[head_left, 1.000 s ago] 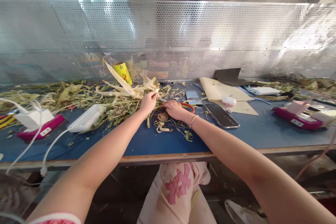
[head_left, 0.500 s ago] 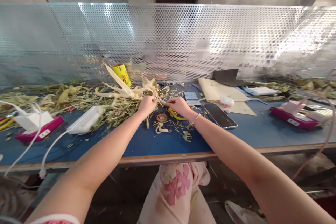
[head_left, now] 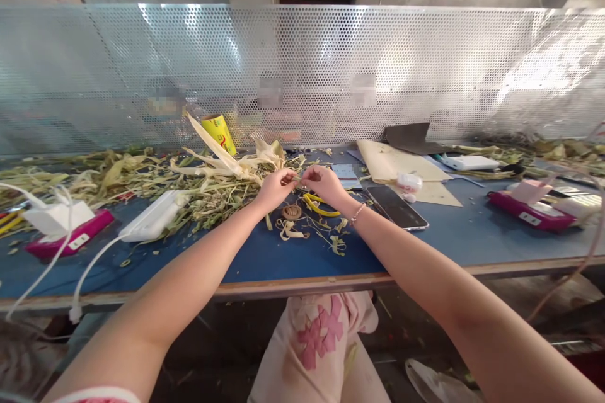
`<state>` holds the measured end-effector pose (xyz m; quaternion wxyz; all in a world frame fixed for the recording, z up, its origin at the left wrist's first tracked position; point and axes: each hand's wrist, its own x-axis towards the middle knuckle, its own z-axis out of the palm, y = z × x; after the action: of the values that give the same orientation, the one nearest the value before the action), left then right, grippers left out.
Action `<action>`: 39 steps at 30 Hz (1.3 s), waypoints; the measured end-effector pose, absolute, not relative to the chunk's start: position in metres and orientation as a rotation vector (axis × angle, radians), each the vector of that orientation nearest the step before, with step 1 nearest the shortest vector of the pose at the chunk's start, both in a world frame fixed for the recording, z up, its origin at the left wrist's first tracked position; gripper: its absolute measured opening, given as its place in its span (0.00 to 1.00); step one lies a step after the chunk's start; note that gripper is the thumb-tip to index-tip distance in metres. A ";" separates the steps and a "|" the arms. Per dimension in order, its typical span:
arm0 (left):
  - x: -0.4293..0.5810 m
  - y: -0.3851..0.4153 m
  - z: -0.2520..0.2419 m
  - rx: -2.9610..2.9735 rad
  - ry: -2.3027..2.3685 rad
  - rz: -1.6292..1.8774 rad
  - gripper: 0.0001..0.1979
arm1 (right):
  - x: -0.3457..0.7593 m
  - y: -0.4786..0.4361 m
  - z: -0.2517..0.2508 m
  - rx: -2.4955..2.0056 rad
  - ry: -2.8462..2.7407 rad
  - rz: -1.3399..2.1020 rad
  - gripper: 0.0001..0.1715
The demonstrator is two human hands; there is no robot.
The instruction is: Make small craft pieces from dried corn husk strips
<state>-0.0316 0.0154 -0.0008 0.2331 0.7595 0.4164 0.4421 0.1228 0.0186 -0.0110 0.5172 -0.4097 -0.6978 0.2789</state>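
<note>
My left hand point(head_left: 274, 187) and my right hand point(head_left: 325, 184) meet above the blue table point(head_left: 265, 258), both pinched on a thin pale strip of dried husk point(head_left: 297, 179) stretched between them. A heap of dried corn husks and stalks point(head_left: 212, 179) lies just left of my hands. Below them on the table sit a small coiled husk ring point(head_left: 292, 211), loose husk scraps point(head_left: 326, 236) and yellow-handled scissors point(head_left: 317, 205). A bead bracelet circles my right wrist.
A black phone point(head_left: 397, 206) lies right of my hands, beside tan paper sheets point(head_left: 401, 167). A white power bank point(head_left: 152, 219) with a cable and pink devices point(head_left: 70, 236) point(head_left: 534, 209) sit on the table. A yellow roll point(head_left: 220, 132) stands by the perforated metal screen point(head_left: 302, 69).
My right hand has lifted off the scissors on the table and come up to meet my left hand. Both now pinch the husk strip a little higher above the table.
</note>
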 end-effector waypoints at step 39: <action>-0.023 0.001 0.008 1.600 1.005 1.262 0.13 | 0.121 0.009 -0.010 -0.897 -1.793 0.546 0.09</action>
<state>-0.0226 0.0006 0.0078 0.4211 0.6389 0.4011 0.5036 0.1207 0.0089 -0.0096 0.5070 -0.3720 -0.7438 0.2265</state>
